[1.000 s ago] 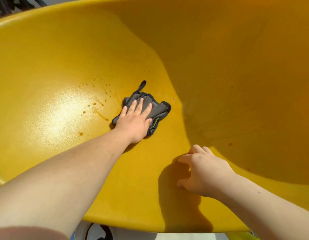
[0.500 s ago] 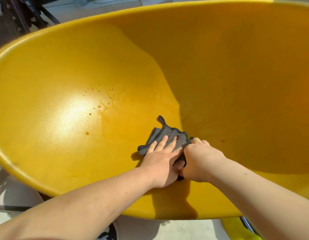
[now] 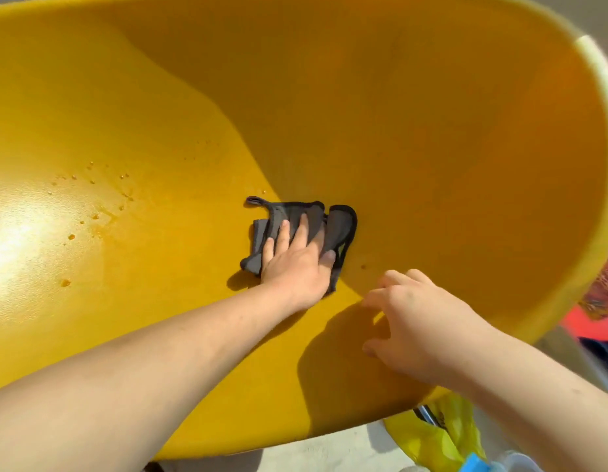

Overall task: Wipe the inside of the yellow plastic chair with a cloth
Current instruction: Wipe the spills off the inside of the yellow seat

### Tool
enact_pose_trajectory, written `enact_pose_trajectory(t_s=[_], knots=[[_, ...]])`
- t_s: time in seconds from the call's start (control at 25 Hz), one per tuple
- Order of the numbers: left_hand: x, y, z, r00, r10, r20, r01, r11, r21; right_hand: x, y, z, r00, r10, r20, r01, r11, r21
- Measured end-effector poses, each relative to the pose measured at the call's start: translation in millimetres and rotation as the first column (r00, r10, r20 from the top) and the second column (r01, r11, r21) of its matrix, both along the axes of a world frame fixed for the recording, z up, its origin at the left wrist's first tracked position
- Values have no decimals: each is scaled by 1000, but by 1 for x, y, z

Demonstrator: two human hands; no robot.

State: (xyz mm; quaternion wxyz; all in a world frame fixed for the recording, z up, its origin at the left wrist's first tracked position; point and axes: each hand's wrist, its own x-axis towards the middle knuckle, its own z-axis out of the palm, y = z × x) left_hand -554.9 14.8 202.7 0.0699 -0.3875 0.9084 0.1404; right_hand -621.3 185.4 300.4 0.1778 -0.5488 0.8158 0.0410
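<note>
The yellow plastic chair (image 3: 432,137) fills the view, its curved shell half in sun and half in shade. A dark grey cloth (image 3: 336,223) with a small loop lies crumpled on the seat near the middle. My left hand (image 3: 297,264) presses flat on the cloth, fingers spread over it. My right hand (image 3: 411,321) hovers above the seat to the right of the cloth, fingers apart and holding nothing. Water droplets (image 3: 91,206) dot the sunlit seat to the left.
A yellow plastic bag (image 3: 442,434) lies on the ground under the chair's front edge at the lower right. Red and patterned items (image 3: 598,301) sit beyond the chair's right rim. Pale floor (image 3: 329,451) shows below the seat.
My right hand has come off the cloth and drawn back to the right. My left hand has pushed the cloth farther up the seat, spreading it out.
</note>
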Motion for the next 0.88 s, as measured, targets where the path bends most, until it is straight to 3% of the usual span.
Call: enact_pose_trajectory(t_s=[0.12, 0.2, 0.28, 0.36, 0.44, 0.48, 0.56, 0.68, 0.76, 0.88], knots=[[2, 41, 8, 906, -406, -118, 411, 912, 21, -7, 19, 1, 999, 15, 32, -14, 999, -45], [11, 17, 10, 823, -562, -84, 563, 826, -12, -6, 21, -1, 999, 25, 38, -20, 994, -107], [9, -17, 3, 896, -445, 10, 445, 895, -33, -6, 21, 1, 999, 2, 37, 3, 990, -142], [-2, -23, -2, 996, -90, 18, 91, 995, -44, -8, 19, 1, 1000, -7, 3, 7, 989, -147], [-19, 10, -3, 997, 71, -17, -71, 997, -34, -9, 19, 1, 999, -17, -36, 12, 990, -137], [-21, 29, 0, 999, 27, -33, -27, 1000, -9, -10, 18, 2, 998, -19, -53, 12, 992, -122], [-4, 60, 7, 970, -237, -47, 238, 971, 36, -10, 19, 4, 997, -12, -72, 6, 997, -82], [26, 36, 20, 832, -552, -65, 555, 825, 106, -9, 17, 9, 998, -10, -65, 7, 999, -54], [21, 2, 13, 864, -503, 16, 501, 862, 76, -8, 17, 9, 998, -36, -44, 33, 997, -63], [-1, -14, 3, 998, -62, 32, 61, 998, 23, -8, 17, 10, 997, -72, -29, 69, 993, -91]])
